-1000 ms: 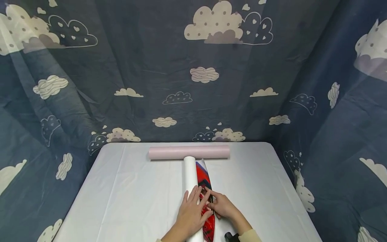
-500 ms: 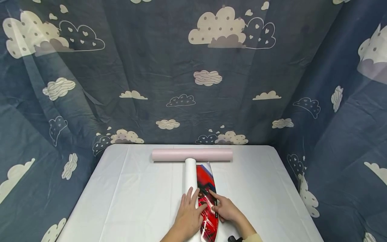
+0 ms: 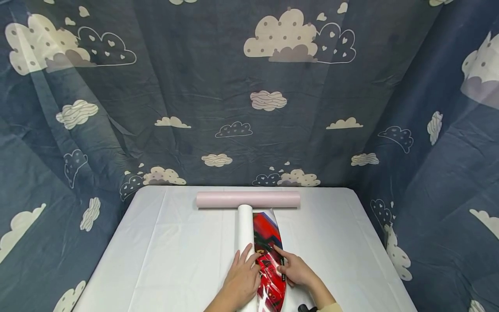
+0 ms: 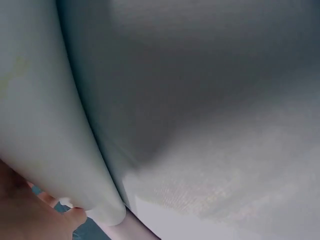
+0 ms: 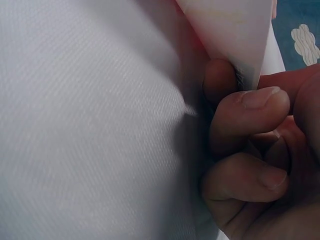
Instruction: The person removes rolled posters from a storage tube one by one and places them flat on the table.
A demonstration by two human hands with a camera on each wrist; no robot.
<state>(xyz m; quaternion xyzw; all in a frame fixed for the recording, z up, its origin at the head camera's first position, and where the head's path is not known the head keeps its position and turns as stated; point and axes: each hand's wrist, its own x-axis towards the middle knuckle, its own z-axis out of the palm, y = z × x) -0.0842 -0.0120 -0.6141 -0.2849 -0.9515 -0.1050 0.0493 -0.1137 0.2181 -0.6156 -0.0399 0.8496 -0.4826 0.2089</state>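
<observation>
A rolled poster, white outside, lies lengthways on the table. Its loose red printed sheet is peeled open to the right. My left hand rests flat on the white roll with its fingers laid straight across it. In the left wrist view the roll fills the left side, with fingertips at the bottom. My right hand pinches the sheet's right edge. The right wrist view shows its curled fingers under the paper edge.
A pale pink roll lies crosswise at the table's far edge, touching the poster's far end. A small black object shows by my right wrist. Dark blue cloud-print cloth hangs behind and to both sides. White tablecloth covers the table.
The red sheet has been drawn a little further right, so more print shows. My right hand moved right with the edge. The left hand stays on the roll.
</observation>
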